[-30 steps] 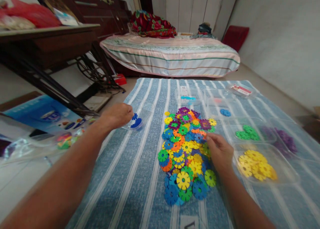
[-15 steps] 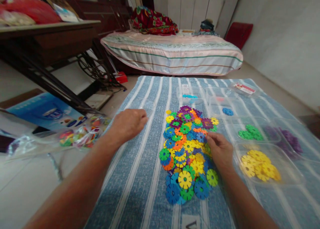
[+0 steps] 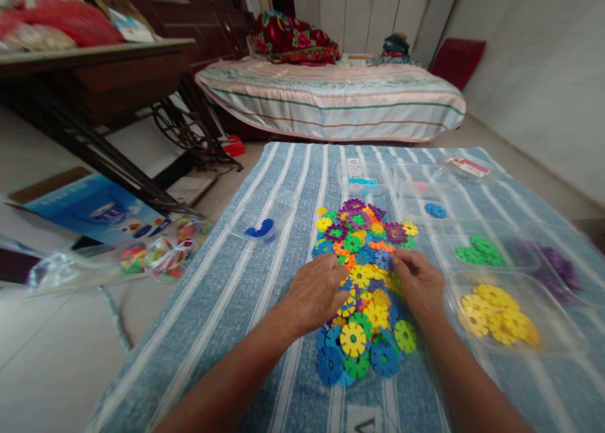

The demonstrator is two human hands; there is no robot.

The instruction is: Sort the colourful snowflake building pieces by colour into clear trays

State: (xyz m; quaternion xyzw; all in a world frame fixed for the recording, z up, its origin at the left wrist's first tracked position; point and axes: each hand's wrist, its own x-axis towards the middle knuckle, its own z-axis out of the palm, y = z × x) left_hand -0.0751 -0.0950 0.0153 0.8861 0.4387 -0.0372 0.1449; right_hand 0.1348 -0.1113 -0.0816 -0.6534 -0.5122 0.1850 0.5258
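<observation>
A heap of colourful notched plastic discs (image 3: 353, 340), interlocking flower-shaped pieces, lies on the striped cloth. My left hand (image 3: 317, 292) is over the heap's left side, its fingers curled closed; whatever is inside them is hidden. At the right edge of the heap, my right hand (image 3: 420, 286) has thumb and finger pinched beside a blue disc (image 3: 384, 259). Whether it grips that disc cannot be seen clearly. Off to the left stands a clear box (image 3: 278, 209) with a few dark blue pieces (image 3: 259, 229) in it.
Clear boxes on the right hold yellow discs (image 3: 498, 313), green discs (image 3: 480, 251), purple pieces (image 3: 553, 266) and blue discs (image 3: 435, 210). A farther box has light blue pieces (image 3: 362, 181). Beyond the table is a bed (image 3: 331, 99); a sewing-machine stand (image 3: 184, 127) stands left.
My left hand has moved right from over the left box to the heap, uncovering the dark blue pieces. My right hand stays at the heap's right edge.
</observation>
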